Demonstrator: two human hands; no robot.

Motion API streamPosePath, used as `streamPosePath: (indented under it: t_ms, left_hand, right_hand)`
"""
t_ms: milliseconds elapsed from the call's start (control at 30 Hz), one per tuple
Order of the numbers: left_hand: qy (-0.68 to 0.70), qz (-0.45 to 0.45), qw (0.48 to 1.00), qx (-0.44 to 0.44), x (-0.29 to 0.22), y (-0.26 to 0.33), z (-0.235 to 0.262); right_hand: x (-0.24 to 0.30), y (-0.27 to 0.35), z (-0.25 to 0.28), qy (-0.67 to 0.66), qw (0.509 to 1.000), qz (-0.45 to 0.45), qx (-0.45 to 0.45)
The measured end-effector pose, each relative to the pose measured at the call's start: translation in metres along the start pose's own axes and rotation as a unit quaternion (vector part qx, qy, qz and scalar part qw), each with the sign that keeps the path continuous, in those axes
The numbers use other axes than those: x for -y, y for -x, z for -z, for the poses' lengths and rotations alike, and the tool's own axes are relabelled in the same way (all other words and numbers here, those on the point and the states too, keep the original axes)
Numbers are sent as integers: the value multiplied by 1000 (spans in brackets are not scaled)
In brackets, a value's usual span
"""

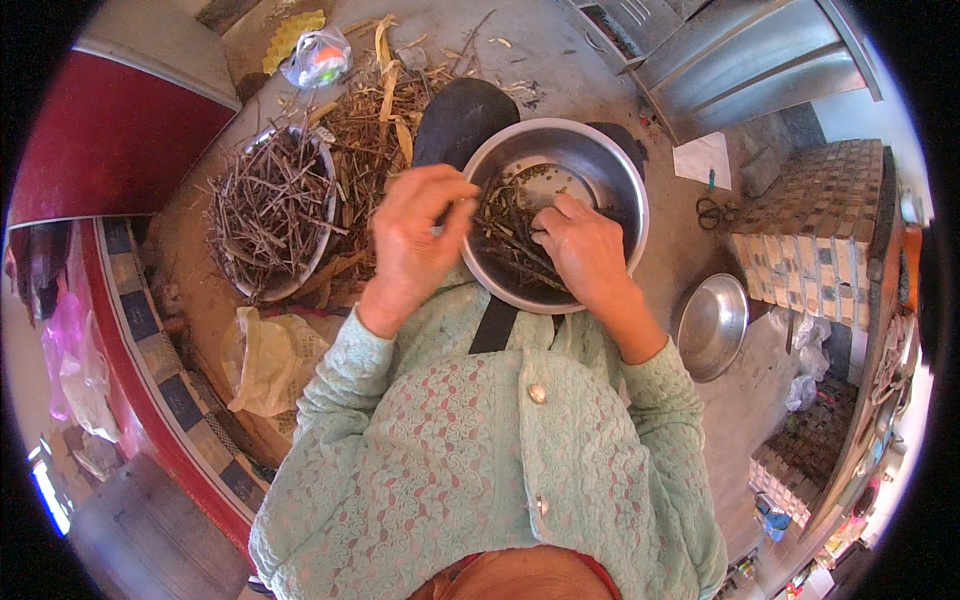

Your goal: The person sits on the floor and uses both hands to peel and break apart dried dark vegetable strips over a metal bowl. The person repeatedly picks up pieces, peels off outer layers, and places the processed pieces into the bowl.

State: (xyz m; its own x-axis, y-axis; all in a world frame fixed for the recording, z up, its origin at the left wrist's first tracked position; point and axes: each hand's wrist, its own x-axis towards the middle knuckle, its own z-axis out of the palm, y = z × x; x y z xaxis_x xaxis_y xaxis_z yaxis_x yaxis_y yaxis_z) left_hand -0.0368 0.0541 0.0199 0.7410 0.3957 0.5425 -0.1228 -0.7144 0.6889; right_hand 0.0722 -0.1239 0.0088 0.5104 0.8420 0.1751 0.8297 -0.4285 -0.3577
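Lacy cardigan (450,430); hands (585,250) at round metal bowl (612,170), thin stalks (510,233).

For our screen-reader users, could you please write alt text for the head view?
A person's right hand reaches into a metal bowl of dark stalks and small green bits; the blurred left hand is at its left rim. Left of it is a basin heaped with sticks; right, another metal basin.
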Motion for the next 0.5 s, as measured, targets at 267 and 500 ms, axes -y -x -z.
streamPosePath:
  t_ms: [267, 500]
  left_hand:
    - [-67, -98, 990, 82, -17, 2, -19]
    - [107, -32, 989, 98, -28, 0, -28]
  right_hand:
    - [-13, 7, 25, -458, 873, -169, -21]
    - [-4, 12, 23, -626, 753, -204, -8]
